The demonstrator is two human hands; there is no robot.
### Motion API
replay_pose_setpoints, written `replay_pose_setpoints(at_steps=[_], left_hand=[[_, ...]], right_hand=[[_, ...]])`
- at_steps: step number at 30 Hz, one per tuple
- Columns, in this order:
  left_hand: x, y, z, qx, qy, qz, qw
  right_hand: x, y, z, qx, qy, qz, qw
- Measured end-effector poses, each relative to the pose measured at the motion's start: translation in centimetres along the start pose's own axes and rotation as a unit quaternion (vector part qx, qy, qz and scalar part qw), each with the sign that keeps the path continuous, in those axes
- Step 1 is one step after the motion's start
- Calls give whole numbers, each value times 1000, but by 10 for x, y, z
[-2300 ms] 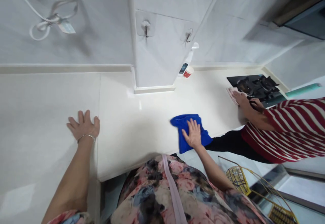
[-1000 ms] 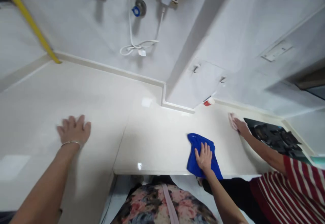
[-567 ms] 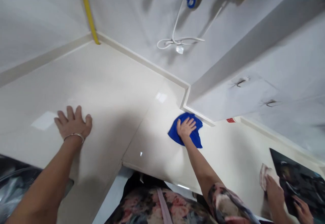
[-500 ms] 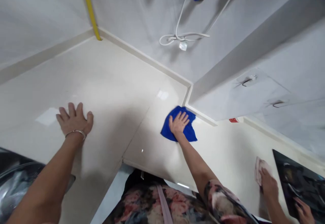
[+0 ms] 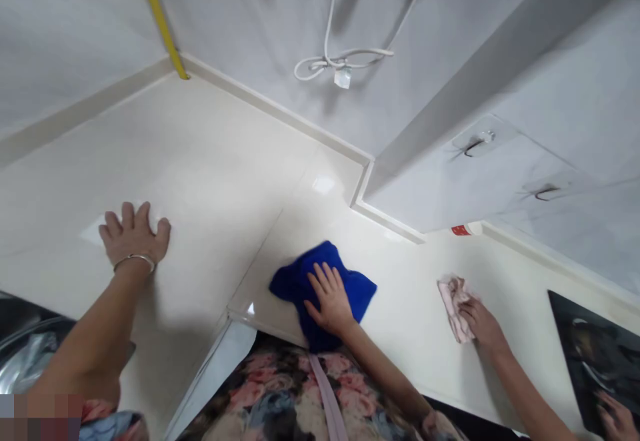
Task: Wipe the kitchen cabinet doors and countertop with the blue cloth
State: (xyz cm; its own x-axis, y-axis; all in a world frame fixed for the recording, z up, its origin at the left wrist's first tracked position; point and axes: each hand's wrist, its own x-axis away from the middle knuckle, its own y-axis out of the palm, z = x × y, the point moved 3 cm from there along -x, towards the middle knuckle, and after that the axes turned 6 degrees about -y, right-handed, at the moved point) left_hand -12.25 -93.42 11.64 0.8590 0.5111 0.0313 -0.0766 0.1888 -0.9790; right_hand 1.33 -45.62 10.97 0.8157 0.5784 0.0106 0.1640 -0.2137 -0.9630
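Observation:
A blue cloth (image 5: 357, 291) lies spread on the pale glossy countertop (image 5: 210, 161), close to its front edge. On top of it rests my right hand (image 5: 330, 301), palm down, fingers stretched out flat and pressing the fabric rather than gripping it. My left hand (image 5: 134, 234), with a bracelet (image 5: 135, 259) at the wrist, leans on the counter to the left. Its fingers are spread, and nothing is in it.
At right, another person's hand (image 5: 483, 324) holds a pink cloth (image 5: 455, 307) on the counter; that person's other hand (image 5: 616, 417) is by the black cooktop (image 5: 575, 361). A yellow pipe (image 5: 160, 21) meets the back corner. A wall section (image 5: 400, 187) juts out.
My right hand and the blue cloth have moved from the wall corner toward the front edge and left. The other person's pink cloth has moved left and away from the front edge. My left hand stays planted.

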Motion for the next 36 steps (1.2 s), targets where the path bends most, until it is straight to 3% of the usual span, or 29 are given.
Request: replay_pose_setpoints(at_steps=[5, 7, 9, 11, 13, 15, 17, 20, 23, 27, 32, 36], left_hand=[[-1, 4, -2, 5, -5, 9, 1000], [0, 4, -3, 16, -4, 11, 1000], [2, 3, -2, 24, -5, 6, 1000], [3, 1, -1, 28, -7, 5, 1000], [5, 0, -1, 31, -12, 5, 999], [5, -1, -1, 33, -19, -2, 999], [6, -2, -1, 37, -25, -9, 999], [6, -3, -1, 53, -30, -13, 998], [7, -4, -1, 61, -35, -20, 997], [7, -3, -2, 59, -40, -22, 997], [7, -1, -4, 67, -38, -14, 997], [8, 1, -5, 74, -42, -11, 996]], right_hand=[[84, -11, 79, 71, 191, 71, 976], [94, -19, 112, 94, 303, 106, 942], [86, -22, 136, 112, 419, 132, 891], [61, -19, 141, 122, 508, 146, 840], [25, -12, 126, 122, 518, 139, 835], [-16, -3, 98, 119, 443, 118, 881], [-57, 4, 68, 115, 322, 89, 936], [-113, 1, 49, 108, 188, 54, 975], [-168, -16, 72, 107, 161, 32, 981], [-233, -38, 130, 113, 227, 22, 967], [-281, -57, 184, 111, 433, 85, 890], [-315, -69, 203, 113, 513, 135, 840]])
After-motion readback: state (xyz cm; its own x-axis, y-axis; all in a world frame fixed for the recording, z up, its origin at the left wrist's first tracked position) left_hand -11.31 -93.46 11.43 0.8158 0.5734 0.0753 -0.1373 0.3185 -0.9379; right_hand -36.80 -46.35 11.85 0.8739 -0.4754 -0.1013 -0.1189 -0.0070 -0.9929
